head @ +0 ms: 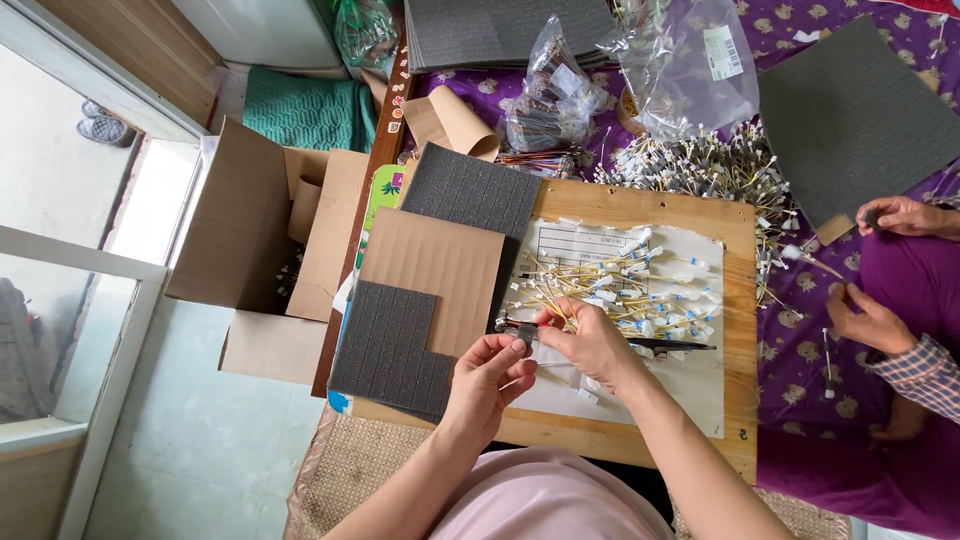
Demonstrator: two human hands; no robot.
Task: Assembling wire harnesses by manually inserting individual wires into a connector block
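Both forearms are bare from the elbow down, with no sleeve, watch, bracelet or glove showing on either one. The left hand and the right hand carry no rings that can be made out, and the nails look short and unpainted, though they are small in the head view. At the bottom edge a pale pink garment of smooth, plain fabric covers the person's torso or lap, with no print or seam visible on it.
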